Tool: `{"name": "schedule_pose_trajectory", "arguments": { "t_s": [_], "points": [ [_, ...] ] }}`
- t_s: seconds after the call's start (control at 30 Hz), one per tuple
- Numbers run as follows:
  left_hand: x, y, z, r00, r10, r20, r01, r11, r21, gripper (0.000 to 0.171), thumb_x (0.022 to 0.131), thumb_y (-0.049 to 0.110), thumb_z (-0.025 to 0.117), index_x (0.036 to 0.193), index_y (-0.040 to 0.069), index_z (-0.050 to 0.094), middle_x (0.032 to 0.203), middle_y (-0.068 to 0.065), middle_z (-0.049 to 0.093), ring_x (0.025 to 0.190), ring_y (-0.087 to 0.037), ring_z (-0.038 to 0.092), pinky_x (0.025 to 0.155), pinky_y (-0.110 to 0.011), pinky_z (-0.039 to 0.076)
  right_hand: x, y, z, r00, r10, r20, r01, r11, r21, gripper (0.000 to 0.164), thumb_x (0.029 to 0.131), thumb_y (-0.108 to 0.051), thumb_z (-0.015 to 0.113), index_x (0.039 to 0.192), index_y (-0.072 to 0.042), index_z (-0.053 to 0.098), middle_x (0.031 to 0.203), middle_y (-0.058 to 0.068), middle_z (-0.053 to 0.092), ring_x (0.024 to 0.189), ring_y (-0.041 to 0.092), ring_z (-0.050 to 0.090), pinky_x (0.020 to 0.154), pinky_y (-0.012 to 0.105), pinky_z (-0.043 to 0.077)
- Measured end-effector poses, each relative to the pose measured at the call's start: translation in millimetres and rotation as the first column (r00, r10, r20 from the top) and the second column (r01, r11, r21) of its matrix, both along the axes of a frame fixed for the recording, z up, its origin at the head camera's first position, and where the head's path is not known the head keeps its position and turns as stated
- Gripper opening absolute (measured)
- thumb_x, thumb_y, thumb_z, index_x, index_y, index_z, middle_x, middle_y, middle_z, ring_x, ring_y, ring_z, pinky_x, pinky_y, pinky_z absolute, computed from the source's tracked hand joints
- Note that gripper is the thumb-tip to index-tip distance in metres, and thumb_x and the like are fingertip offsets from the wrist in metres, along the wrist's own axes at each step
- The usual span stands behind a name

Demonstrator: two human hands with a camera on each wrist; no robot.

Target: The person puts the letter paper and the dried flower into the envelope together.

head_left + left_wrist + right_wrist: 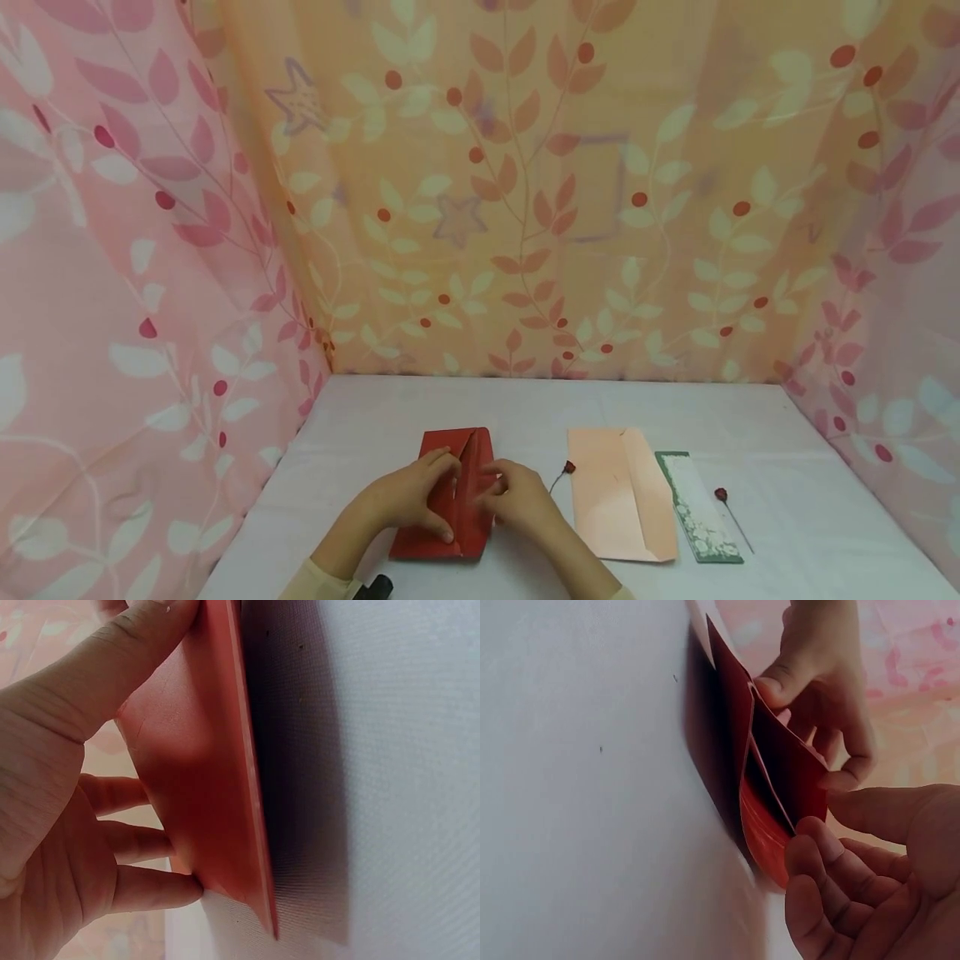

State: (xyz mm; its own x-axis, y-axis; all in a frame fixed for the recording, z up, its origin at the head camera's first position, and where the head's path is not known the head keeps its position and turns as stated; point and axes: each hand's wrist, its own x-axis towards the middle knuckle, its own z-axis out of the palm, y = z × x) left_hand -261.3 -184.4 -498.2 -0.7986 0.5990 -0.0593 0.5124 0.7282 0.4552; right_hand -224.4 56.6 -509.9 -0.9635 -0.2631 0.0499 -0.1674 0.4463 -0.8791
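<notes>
In the head view a red envelope (438, 533) lies on the white table, its flap folded back to the right. The mouth gapes in the right wrist view, and a thin pale edge (771, 778) shows inside. My left hand (412, 492) grips the front panel of the envelope, thumb and fingers spread apart along it; in the left wrist view the envelope (199, 780) stands tilted off the cloth. My right hand (521, 500) is at the flap side, fingers loosely bent, fingertips right at the envelope's mouth and blurred in the head view.
Right of the hands lies a peach envelope (600, 500) with its flap out. A green-edged white card (697, 508) is next to it. One dried rose (569, 468) lies left of the peach envelope, another rose (722, 495) right of the card. Patterned curtains (525, 208) surround the table.
</notes>
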Motion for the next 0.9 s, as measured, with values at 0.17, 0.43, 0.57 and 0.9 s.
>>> {"name": "schedule_pose_trajectory", "arguments": {
  "t_s": [0.17, 0.43, 0.57, 0.9],
  "points": [
    [0.2, 0, 0.3, 1.000, 0.010, 0.017, -0.010, 1.000, 0.001, 0.082, 0.063, 0.061, 0.092, 0.128, 0.029, 0.052, 0.158, -0.014, 0.041, 0.140, -0.033, 0.047, 0.101, -0.053, 0.052, 4.7, 14, 3.7, 0.999, -0.030, -0.012, 0.031, 0.999, 0.033, 0.045, 0.087, -0.018, 0.078, 0.127, -0.001, 0.065, 0.078, -0.004, 0.070, 0.057, 0.015, 0.063, 0.053, 0.030, 0.051],
    [-0.5, -1, -2.4, 0.998, 0.036, 0.042, -0.036, 0.999, -0.016, 0.081, 0.061, 0.064, 0.091, 0.125, 0.034, 0.052, 0.160, -0.011, 0.039, 0.141, -0.033, 0.046, 0.099, -0.054, 0.053, 7.9, 33, 6.7, 0.997, -0.075, -0.036, 0.079, 0.992, 0.095, 0.044, 0.087, -0.023, 0.079, 0.124, -0.002, 0.066, 0.080, -0.007, 0.070, 0.058, 0.011, 0.062, 0.054, 0.029, 0.050],
    [-0.6, -1, -2.7, 0.999, 0.026, 0.047, -0.026, 1.000, -0.007, 0.079, 0.062, 0.063, 0.091, 0.124, 0.034, 0.052, 0.161, -0.011, 0.038, 0.142, -0.034, 0.045, 0.098, -0.054, 0.053, 9.5, 42, 5.8, 0.993, -0.098, -0.061, 0.105, 0.987, 0.119, 0.043, 0.086, -0.022, 0.081, 0.122, -0.002, 0.068, 0.080, -0.008, 0.069, 0.058, 0.010, 0.061, 0.055, 0.028, 0.049],
    [-0.4, -1, -4.8, 0.998, 0.026, 0.055, -0.026, 1.000, -0.008, 0.078, 0.063, 0.062, 0.091, 0.124, 0.035, 0.052, 0.162, -0.011, 0.036, 0.144, -0.034, 0.042, 0.097, -0.053, 0.053, 10.4, 61, -1.2, 0.973, -0.206, -0.101, 0.220, 0.963, 0.157, 0.041, 0.086, -0.026, 0.081, 0.120, -0.008, 0.069, 0.082, -0.010, 0.068, 0.068, 0.008, 0.058, 0.061, 0.026, 0.046]
  ]
}}
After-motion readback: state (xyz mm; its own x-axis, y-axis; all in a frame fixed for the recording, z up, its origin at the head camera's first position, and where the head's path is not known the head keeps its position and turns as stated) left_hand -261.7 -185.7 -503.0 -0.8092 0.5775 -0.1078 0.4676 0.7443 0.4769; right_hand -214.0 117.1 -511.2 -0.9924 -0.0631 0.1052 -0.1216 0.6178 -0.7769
